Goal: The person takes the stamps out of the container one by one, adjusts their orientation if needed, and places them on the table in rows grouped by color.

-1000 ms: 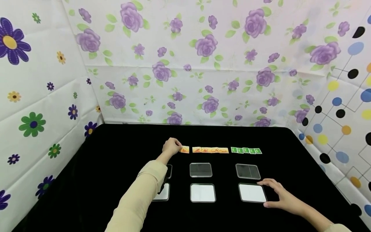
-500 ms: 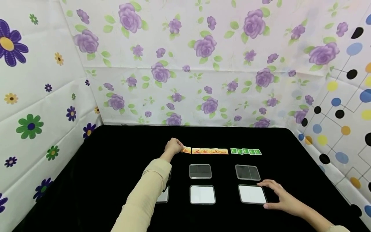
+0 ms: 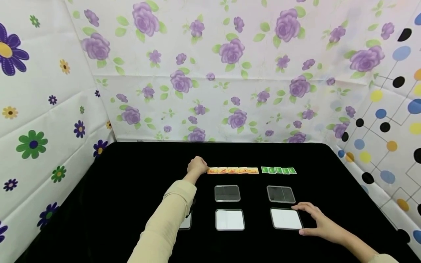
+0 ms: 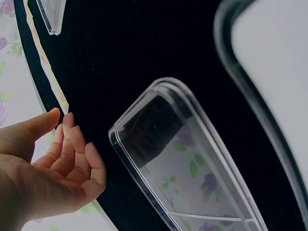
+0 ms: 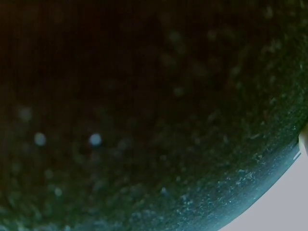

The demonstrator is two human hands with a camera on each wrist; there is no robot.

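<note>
In the head view, my left hand (image 3: 197, 166) is at the left end of a row of orange cards (image 3: 232, 170), pinching the end card. The left wrist view shows the thumb and index fingertip on either side of the end of the card row (image 4: 57, 94), with the other fingers curled. My right hand (image 3: 320, 224) holds the right end of a flat plastic box with a white inside (image 3: 286, 219), its thumb and a finger at the two right corners. The right wrist view is mostly dark and blurred.
Green cards (image 3: 279, 170) lie right of the orange row. Between cards and hands are two clear plastic cases, one central (image 3: 227, 193), one on the right (image 3: 281, 194). Another white box (image 3: 230, 220) is in front, and my left sleeve partly hides a third (image 3: 186, 222). Patterned cloth walls surround the black table.
The left hand has slid the end orange card rightward, so the gap to the other orange cards has closed. The right hand stays at its box.
</note>
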